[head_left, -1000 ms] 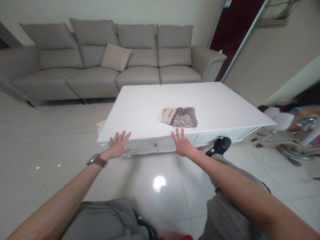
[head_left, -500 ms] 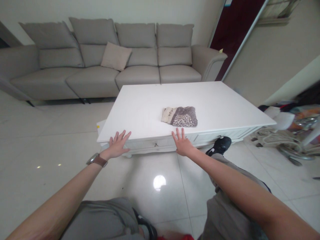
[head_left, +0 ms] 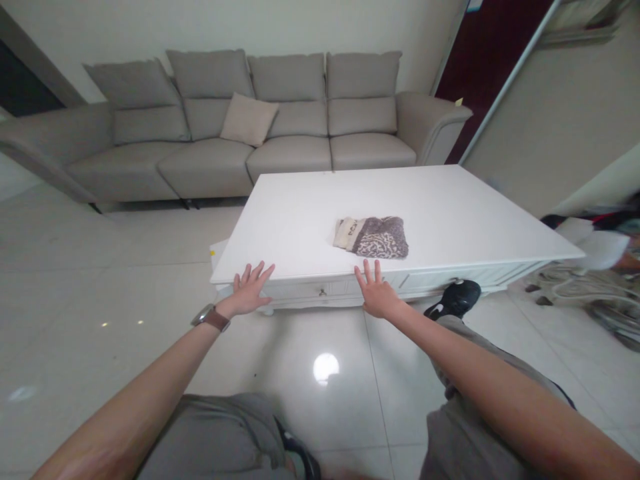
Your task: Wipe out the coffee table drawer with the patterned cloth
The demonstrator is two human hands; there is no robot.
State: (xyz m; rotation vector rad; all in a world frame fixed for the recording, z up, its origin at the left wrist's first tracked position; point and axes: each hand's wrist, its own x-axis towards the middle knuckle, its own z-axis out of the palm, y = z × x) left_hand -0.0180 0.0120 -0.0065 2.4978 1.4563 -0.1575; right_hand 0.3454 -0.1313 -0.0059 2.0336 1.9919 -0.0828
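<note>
You are wearing a watch point(head_left: 211, 318) with a brown strap and a silvery case, loose grey trousers point(head_left: 215, 437) with a dark line along one leg, and black shoes point(head_left: 454, 299), one showing a white mark. Your forearms are showing bare, without sleeves.

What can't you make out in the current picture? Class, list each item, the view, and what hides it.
All in the head view:
- Lettering on the folded cloth: too small and blurred to read.
- Cloth's underside: hidden against the white table.
- Time on the watch: dial too small and slanted.
- Pile at the right: blurred, cut off by the right edge.
- Left shoe: partly behind the trouser leg, cut off by the bottom edge.
</note>
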